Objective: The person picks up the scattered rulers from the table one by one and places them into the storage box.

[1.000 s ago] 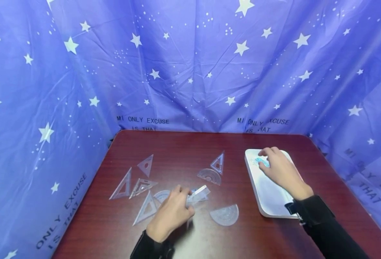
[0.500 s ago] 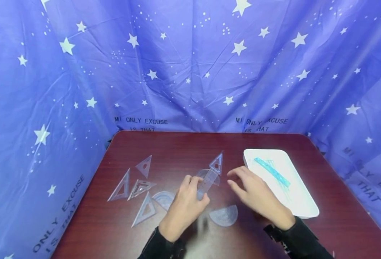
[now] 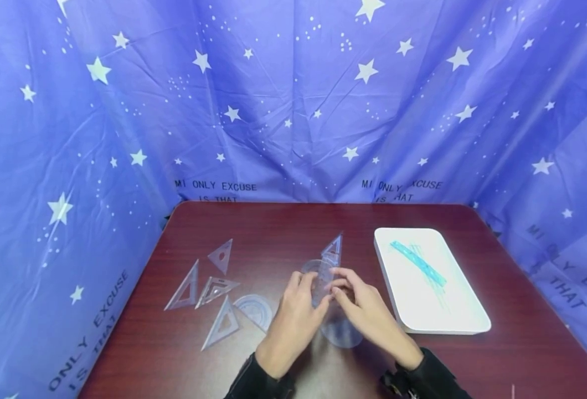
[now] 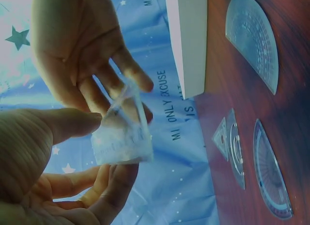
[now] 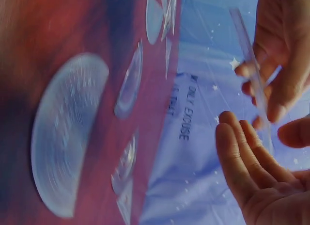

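My left hand (image 3: 295, 321) pinches a clear ruler (image 4: 123, 137) between thumb and fingers, raised above the table. Opposite it, my right hand (image 3: 373, 316) has its fingers extended and its thumb apart. The ruler's near end (image 5: 269, 137) reaches toward the gap between that thumb and those fingers. Below the hands lies a clear protractor (image 3: 340, 333), partly covered by the right hand in the head view. Just beyond the fingertips are another protractor (image 3: 310, 266) and a small set square (image 3: 331, 249).
Several clear set squares (image 3: 186, 291) and a protractor (image 3: 258, 310) lie on the table's left side. At the right stands a white tray (image 3: 478, 324) with a blue ruler (image 3: 418, 261) and clear pieces inside. A star-printed curtain (image 3: 273, 83) surrounds the table.
My right hand has left the tray and moved left to meet the left hand. The left hand has lifted the clear ruler and moved slightly right with it.
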### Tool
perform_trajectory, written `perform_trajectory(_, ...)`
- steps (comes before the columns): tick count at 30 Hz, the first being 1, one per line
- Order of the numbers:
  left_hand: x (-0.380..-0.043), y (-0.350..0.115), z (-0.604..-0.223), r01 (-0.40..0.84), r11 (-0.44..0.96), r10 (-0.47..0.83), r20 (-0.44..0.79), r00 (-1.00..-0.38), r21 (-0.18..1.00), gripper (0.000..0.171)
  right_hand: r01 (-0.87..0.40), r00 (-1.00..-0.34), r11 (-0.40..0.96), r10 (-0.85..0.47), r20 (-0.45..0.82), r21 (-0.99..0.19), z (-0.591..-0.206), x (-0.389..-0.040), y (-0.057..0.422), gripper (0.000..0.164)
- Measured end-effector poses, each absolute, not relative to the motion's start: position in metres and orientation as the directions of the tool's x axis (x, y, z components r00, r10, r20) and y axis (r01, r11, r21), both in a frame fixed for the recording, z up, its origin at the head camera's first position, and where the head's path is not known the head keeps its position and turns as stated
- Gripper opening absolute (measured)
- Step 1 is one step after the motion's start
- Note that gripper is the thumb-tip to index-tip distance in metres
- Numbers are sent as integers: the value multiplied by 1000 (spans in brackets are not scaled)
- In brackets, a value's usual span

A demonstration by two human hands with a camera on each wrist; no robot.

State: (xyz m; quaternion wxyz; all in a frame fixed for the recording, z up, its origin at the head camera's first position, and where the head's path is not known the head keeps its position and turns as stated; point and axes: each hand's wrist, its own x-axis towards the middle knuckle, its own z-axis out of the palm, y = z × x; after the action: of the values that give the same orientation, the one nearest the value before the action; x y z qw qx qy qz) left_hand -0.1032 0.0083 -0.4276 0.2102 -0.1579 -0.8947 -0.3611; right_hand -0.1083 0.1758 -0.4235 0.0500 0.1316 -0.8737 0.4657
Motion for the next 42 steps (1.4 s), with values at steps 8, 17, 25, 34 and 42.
perform_trajectory(8,-101,9,-430,452,671,163,477,-864,588,51,-224,-969,366,-182,167,-903,-430,-112,171,45)
perform_trajectory(17,-101,5,-425,470,635,265,398,-878,613,52,-247,-968,417,-148,203,-875,-420,-122,178,48)
perform_trajectory(25,-99,-7,-428,447,702,330,304,-894,555,23,-294,-955,498,-124,268,-816,-397,-133,207,41)
perform_trajectory(34,-102,-30,-436,404,768,341,216,-915,498,22,-299,-921,786,-90,379,-541,-367,-171,283,31)
perform_trajectory(42,-105,-49,-443,331,793,314,123,-941,512,25,-157,-987,872,-117,114,-463,-361,-209,340,22)
